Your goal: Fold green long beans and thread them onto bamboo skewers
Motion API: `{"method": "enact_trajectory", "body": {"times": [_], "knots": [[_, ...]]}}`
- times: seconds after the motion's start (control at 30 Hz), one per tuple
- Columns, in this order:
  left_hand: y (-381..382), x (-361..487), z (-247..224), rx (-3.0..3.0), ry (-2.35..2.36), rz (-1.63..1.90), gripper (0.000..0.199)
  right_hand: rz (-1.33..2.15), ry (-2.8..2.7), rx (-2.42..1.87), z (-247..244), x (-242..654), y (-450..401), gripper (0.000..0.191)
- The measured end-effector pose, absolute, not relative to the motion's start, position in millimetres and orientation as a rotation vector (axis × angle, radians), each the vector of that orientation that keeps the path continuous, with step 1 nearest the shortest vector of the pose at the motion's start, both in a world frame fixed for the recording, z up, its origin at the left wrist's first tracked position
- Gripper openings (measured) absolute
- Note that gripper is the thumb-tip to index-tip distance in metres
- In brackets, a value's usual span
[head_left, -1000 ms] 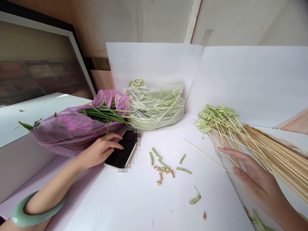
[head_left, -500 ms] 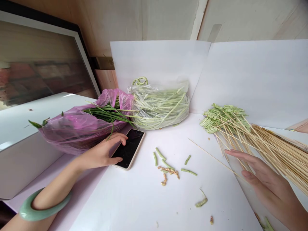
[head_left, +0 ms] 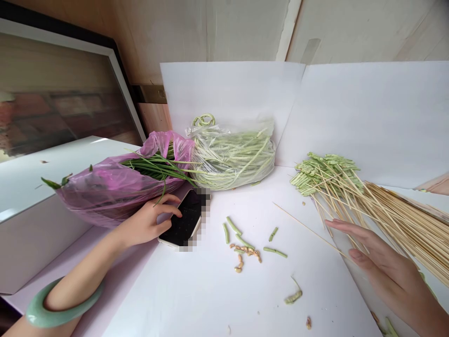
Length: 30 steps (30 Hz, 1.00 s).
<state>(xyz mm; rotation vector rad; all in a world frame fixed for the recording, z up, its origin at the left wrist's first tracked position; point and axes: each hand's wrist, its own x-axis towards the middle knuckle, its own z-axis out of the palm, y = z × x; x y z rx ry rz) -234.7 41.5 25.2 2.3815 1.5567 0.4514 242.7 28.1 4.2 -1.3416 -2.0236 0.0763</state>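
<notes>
My left hand [head_left: 149, 222], with a green bangle [head_left: 63, 306] on the wrist, reaches over a smartphone [head_left: 187, 222] with a dark screen. One curved fingertip is at the screen, and the thumb is by the phone's near left edge. The fingers are apart and grip nothing. On the right, my right hand [head_left: 387, 271] is open, its fingers stretched and thumb apart. A single bamboo skewer [head_left: 305, 227] lies on the white sheet, its lower end near that thumb. Beyond the fingers, several green bean bundles on skewers [head_left: 324, 173] are piled up.
A pink bag of green stalks [head_left: 108, 187] and a clear bag of long beans [head_left: 235, 157] stand at the back. Cut bean pieces [head_left: 275, 252] and brownish scraps [head_left: 250, 251] lie mid-sheet. Loose bamboo skewers [head_left: 407, 220] fan out at right. White panels [head_left: 231, 89] rise behind.
My left hand's fingertip has shifted slightly down and left over the phone, and the thumb has drawn in. The phone has slid or turned slightly. My right hand is nearly still.
</notes>
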Motion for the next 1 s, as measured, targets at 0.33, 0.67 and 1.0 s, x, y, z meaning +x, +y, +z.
{"method": "enact_trajectory", "body": {"times": [0.33,0.67,1.0], "knots": [[36.9,-228.8,29.5,2.356,1.545,0.546,0.027,0.080,-2.039,-1.383,4.0,244.0,28.5,0.034],[39.2,-229.7,26.3,2.335,1.525,0.537,0.021,0.063,-2.037,-1.406,4.4,243.0,26.0,0.034],[38.4,-230.3,27.5,2.360,1.520,0.530,0.018,0.067,-2.072,-1.405,1.2,248.5,28.3,0.034]]}}
